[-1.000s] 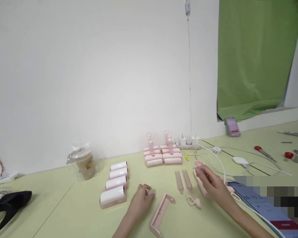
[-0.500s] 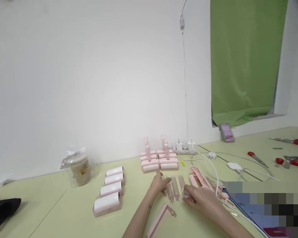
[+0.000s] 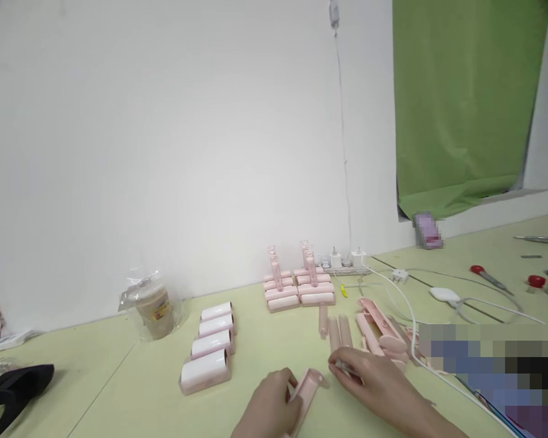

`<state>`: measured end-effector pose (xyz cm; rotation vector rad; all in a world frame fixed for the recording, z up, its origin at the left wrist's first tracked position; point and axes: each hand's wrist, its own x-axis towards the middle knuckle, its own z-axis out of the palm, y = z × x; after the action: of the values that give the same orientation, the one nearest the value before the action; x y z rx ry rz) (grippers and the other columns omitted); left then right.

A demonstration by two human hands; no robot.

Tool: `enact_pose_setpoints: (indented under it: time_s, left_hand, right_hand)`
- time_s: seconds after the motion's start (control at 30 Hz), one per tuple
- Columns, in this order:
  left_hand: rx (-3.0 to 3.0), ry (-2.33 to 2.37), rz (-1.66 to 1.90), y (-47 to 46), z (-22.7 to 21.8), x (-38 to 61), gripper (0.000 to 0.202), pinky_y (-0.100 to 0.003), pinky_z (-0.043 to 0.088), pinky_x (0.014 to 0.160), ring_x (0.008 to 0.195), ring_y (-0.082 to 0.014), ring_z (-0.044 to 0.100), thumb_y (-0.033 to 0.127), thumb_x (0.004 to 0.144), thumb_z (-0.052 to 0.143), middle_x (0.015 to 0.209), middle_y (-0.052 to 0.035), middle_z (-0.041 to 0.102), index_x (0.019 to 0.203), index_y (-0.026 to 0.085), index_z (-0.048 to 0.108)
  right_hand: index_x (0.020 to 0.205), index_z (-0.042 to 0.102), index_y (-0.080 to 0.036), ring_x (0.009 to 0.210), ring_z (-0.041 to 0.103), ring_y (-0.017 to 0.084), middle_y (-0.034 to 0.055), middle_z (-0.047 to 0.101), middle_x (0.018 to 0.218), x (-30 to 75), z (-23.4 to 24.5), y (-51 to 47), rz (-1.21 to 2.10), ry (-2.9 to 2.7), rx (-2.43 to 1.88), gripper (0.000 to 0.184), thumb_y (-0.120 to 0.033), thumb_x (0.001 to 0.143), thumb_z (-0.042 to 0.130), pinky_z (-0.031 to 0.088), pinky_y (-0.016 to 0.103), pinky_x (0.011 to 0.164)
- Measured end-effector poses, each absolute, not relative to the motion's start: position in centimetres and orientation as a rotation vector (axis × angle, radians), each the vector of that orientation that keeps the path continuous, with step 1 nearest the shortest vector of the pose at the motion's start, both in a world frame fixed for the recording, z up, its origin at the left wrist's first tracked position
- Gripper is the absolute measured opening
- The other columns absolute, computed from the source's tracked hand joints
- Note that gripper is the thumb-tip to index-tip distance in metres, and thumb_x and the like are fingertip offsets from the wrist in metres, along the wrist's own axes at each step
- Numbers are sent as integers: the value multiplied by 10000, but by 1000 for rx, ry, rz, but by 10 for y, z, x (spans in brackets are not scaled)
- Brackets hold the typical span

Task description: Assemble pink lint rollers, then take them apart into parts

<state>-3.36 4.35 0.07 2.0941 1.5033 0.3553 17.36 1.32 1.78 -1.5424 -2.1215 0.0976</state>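
Note:
My left hand (image 3: 271, 407) is closed round a pink U-shaped plastic frame (image 3: 308, 389) low in the middle of the pale green table (image 3: 119, 395). My right hand (image 3: 374, 383) sits just right of it, its fingers pinched on a small thin part I cannot make out, near the frame's open end. Behind the hands lie pink tubes (image 3: 335, 328) and a few long pink covers (image 3: 379, 328). A row of white rolls in pink holders (image 3: 210, 347) lies to the left.
Stacked pink rollers (image 3: 299, 286) stand by the wall next to a power strip with chargers (image 3: 347, 263) and white cables (image 3: 406, 304). A bagged drink cup (image 3: 153, 307) is left of them, a black bag (image 3: 13, 383) at far left, red-handled tools (image 3: 488, 278) at right.
My left hand came back from the tubes and took hold of the pink frame. My right hand shifted slightly toward the frame's end. The camera swung a little.

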Motion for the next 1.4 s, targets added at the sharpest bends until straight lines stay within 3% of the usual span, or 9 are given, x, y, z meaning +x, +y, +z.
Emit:
enact_pose_setpoints:
  time_s: [0.17,0.3,0.57,0.73,0.97,1.1,1.2,1.33,1.4]
  left_hand:
    - [2030,1544,530,79,-2,-4,285,-267,397,631,749,-202,575,239,755,414,815,-77,613,997,127,516]
    - [1967,1625,626,107,-5,34,408,-332,387,748,936,-268,542,169,778,395,1051,-188,532,1167,50,376]
    - [1938,1549,627,119,-7,80,441,-397,362,839,1015,-301,499,345,870,253,1142,-210,473,1150,68,451]
    - [1934,1473,697,100,-11,57,629,-357,261,956,1180,-299,333,363,856,295,1260,-246,367,1322,-35,153]
    - [1899,1220,860,36,-16,-21,599,-307,210,1007,1197,-215,292,415,822,390,1287,-122,336,1328,138,227]
    - [1865,1175,1022,20,-19,-51,541,-336,247,994,1155,-213,334,408,832,381,1292,-117,321,1301,175,248]
    - [1847,1228,1114,20,-19,-59,536,-360,243,1000,1164,-217,329,385,828,387,1315,-129,283,1288,169,219]
    - [1771,1242,1118,21,-19,-57,796,-374,207,1022,1246,-254,211,331,680,597,1373,-128,164,1295,180,115]
    - [1740,1173,1048,22,-20,-55,874,-360,242,1006,1222,-260,262,287,602,660,1335,-124,232,1284,189,122]
  right_hand:
    - [846,569,-228,495,558,115,-10,655,668,163,9,-1,-60,-2283,-1155,192,-187,823,383,349,211,483]
    - [860,558,-212,475,540,106,-3,639,637,170,15,1,-116,-2252,-1082,177,-212,839,382,355,208,471]
    - [848,564,-148,721,600,209,83,638,784,181,90,94,-224,-2064,-1896,277,-361,856,387,414,285,584]
    - [1020,534,-131,821,579,166,63,584,980,174,94,158,-135,-1910,-2073,281,-347,849,480,469,349,708]
    - [998,530,-121,784,587,175,65,601,916,173,89,167,-50,-1742,-2068,276,-345,863,442,458,346,681]
    - [983,477,-174,735,599,219,59,631,815,177,107,134,-99,-1696,-1863,307,-423,840,369,396,284,573]
    - [948,432,-239,715,589,167,-1,617,827,172,111,94,-128,-1680,-1686,246,-445,824,382,381,228,570]
    - [839,434,-230,534,523,133,-25,567,663,151,89,42,10,-1733,-1388,220,-447,802,438,359,217,499]
    - [834,452,-224,507,504,124,-31,562,628,137,71,25,162,-1797,-1336,194,-414,797,464,354,212,474]
